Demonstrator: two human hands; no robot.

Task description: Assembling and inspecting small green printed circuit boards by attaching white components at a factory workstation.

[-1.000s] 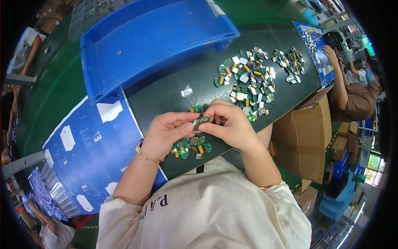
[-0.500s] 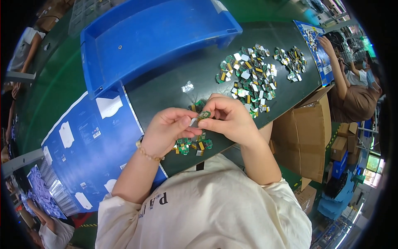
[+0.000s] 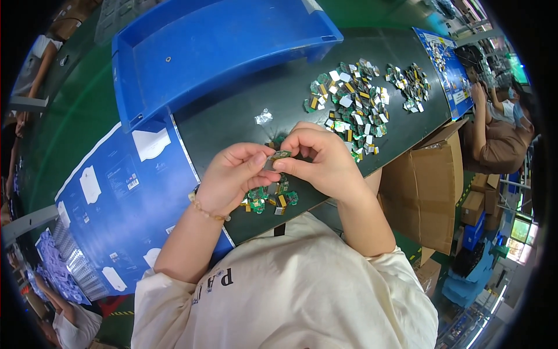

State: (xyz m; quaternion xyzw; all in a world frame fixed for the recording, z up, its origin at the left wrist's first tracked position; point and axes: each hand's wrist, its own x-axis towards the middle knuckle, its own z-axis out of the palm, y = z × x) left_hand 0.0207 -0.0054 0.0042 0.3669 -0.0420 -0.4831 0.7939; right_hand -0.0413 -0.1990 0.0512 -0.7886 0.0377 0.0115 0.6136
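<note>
Between my two hands is a small green circuit board [image 3: 282, 155] with a grey-silver flat piece on it. My right hand [image 3: 325, 160] pinches the board between thumb and fingers. From the other side, the fingertips of my left hand [image 3: 235, 177] close on the silver piece; a beaded bracelet [image 3: 206, 213] circles that wrist. Below the hands, a small group of circuit boards [image 3: 257, 200] with yellow and silver parts lies on the dark table, partly hidden by my left hand. Past my fingers lies a crumpled clear scrap [image 3: 263, 117].
A large heap of similar boards [image 3: 354, 104] spreads at the far right, beside a smaller heap [image 3: 408, 84]. A blue bin [image 3: 215, 87] stands at the back left, above a blue printed sheet [image 3: 125, 203]. An open cardboard box [image 3: 418, 195] adjoins the right edge. Co-workers sit farther off.
The board has tilted between my fingers and now shows more edge-on, and my hands have shifted slightly. A co-worker's raised arm at the right has come down.
</note>
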